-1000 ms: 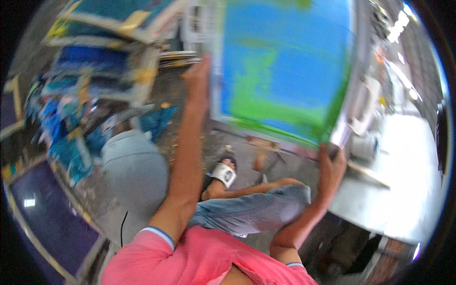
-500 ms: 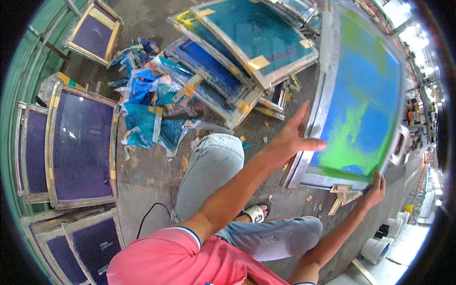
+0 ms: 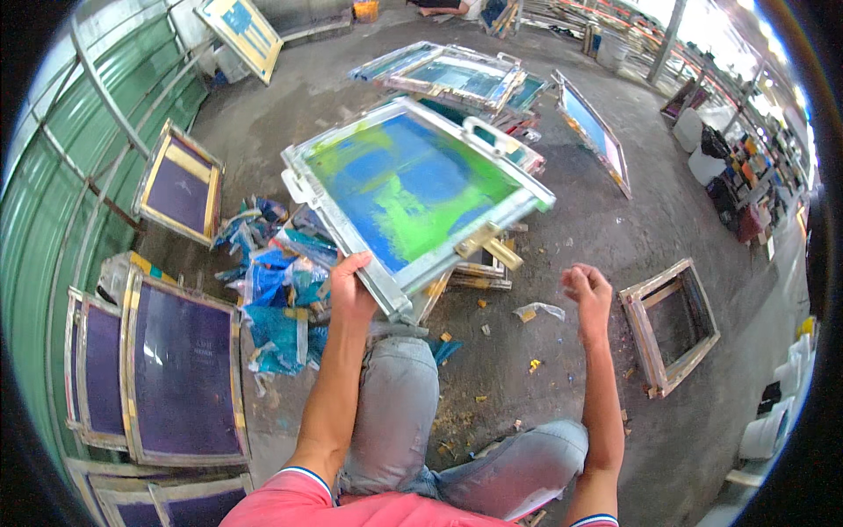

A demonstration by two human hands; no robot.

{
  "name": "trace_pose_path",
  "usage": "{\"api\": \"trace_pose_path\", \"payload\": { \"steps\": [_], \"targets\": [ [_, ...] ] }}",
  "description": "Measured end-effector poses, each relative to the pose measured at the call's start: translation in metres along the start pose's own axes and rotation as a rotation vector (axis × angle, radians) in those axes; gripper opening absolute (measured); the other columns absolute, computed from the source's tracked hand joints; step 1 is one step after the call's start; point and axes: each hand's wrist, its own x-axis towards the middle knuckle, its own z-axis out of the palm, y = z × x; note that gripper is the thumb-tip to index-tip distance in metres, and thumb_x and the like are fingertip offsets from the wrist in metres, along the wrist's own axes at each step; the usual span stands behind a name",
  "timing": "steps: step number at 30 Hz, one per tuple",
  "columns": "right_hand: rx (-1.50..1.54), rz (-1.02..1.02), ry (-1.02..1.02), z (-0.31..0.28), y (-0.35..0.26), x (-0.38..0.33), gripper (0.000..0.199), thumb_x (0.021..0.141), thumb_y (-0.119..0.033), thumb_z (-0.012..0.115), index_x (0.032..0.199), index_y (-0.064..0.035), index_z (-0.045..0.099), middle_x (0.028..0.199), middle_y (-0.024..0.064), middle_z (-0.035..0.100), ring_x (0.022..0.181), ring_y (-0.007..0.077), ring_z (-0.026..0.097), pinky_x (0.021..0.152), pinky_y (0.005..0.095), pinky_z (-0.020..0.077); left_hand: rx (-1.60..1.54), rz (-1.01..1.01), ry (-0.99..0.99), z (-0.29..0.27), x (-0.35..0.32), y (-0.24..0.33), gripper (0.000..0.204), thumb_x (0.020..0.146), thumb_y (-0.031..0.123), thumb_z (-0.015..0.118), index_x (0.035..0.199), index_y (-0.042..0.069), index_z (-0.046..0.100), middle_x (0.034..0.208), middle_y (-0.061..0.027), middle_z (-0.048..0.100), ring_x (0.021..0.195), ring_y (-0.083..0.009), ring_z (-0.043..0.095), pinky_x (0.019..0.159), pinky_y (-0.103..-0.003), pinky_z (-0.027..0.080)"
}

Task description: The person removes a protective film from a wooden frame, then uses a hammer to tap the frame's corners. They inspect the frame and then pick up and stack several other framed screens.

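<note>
My left hand (image 3: 352, 287) grips the near left corner of a screen printing frame (image 3: 404, 189), its thumb on top of the metal edge. The frame is tilted above a pile of other screens; blue and bright green ink smears its mesh. White handles stick out on two sides, and a wooden block (image 3: 481, 239) is fixed to the near right edge. My right hand (image 3: 587, 301) is off the frame, raised over the floor to its right. Its fingers are curled in, with nothing visible in them.
Crumpled blue film (image 3: 285, 277) lies left of the frame. Purple-meshed screens (image 3: 184, 369) lean along the green wall (image 3: 53, 202). More screens (image 3: 457, 75) are stacked farther off. A bare wooden frame (image 3: 672, 325) lies to the right, and white buckets (image 3: 762, 435) stand at the right edge.
The inked screen has swung from the right to the middle, over the pile, and turned flatter. My right hand has let go of its edge; my left hand still grips it.
</note>
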Motion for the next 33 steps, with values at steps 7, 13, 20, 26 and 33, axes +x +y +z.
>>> {"api": "trace_pose_path", "payload": {
  "steps": [7, 13, 20, 26, 33],
  "targets": [
    [-0.064, 0.103, -0.115, -0.009, 0.053, -0.029, 0.021, 0.091, -0.015, 0.059, 0.095, 0.0036, 0.067, 0.080, 0.0086, 0.070, 0.071, 0.0135, 0.065, 0.065, 0.0270, 0.0515, -0.050, 0.100, 0.080, -0.026, 0.113, -0.032, 0.006, 0.081, 0.002, 0.059, 0.085, 0.005, 0.056, 0.078, -0.0055, 0.058, 0.074, -0.0237, 0.062, 0.076, -0.040, 0.053],
    [-0.007, 0.364, 0.106, -0.047, 0.156, -0.076, 0.019, 0.091, -0.014, 0.059, 0.091, 0.0045, 0.066, 0.078, 0.0102, 0.069, 0.068, 0.0155, 0.066, 0.060, 0.0283, 0.0535, 0.489, -0.066, 0.133, -0.015, 0.152, -0.067, 0.028, 0.091, 0.029, 0.066, 0.085, 0.002, 0.059, 0.075, -0.0048, 0.062, 0.065, -0.0201, 0.062, 0.064, -0.037, 0.054],
    [-0.037, 0.596, 0.014, -0.007, 0.266, -0.143, 0.020, 0.091, -0.012, 0.059, 0.097, 0.0053, 0.065, 0.082, 0.0140, 0.071, 0.070, 0.0198, 0.070, 0.058, 0.0303, 0.0536, 1.585, -0.122, 0.249, -0.012, 0.154, -0.028, 0.069, 0.089, 0.065, 0.056, 0.064, 0.000, 0.058, 0.049, -0.0089, 0.054, 0.041, -0.0182, 0.053, 0.040, -0.032, 0.038],
    [-0.352, 0.534, -0.341, -0.016, 0.239, -0.171, 0.025, 0.086, -0.018, 0.063, 0.100, 0.0030, 0.068, 0.086, 0.0162, 0.072, 0.077, 0.0268, 0.071, 0.069, 0.0371, 0.0547, 1.702, 0.044, 0.283, -0.018, 0.073, -0.040, 0.049, 0.090, 0.044, 0.064, 0.067, 0.000, 0.059, 0.052, -0.0075, 0.057, 0.045, -0.0147, 0.053, 0.044, -0.030, 0.041],
    [-0.454, 0.945, -0.029, -0.178, 0.176, -0.257, 0.019, 0.084, -0.018, 0.059, 0.092, -0.0032, 0.068, 0.081, 0.0163, 0.070, 0.071, 0.0290, 0.069, 0.064, 0.0389, 0.0553, 2.218, -0.401, -0.317, 0.040, -0.045, -0.023, 0.032, 0.084, 0.034, 0.069, 0.086, 0.002, 0.073, 0.087, -0.0155, 0.071, 0.080, -0.0314, 0.068, 0.075, -0.040, 0.052]
  ]
}}
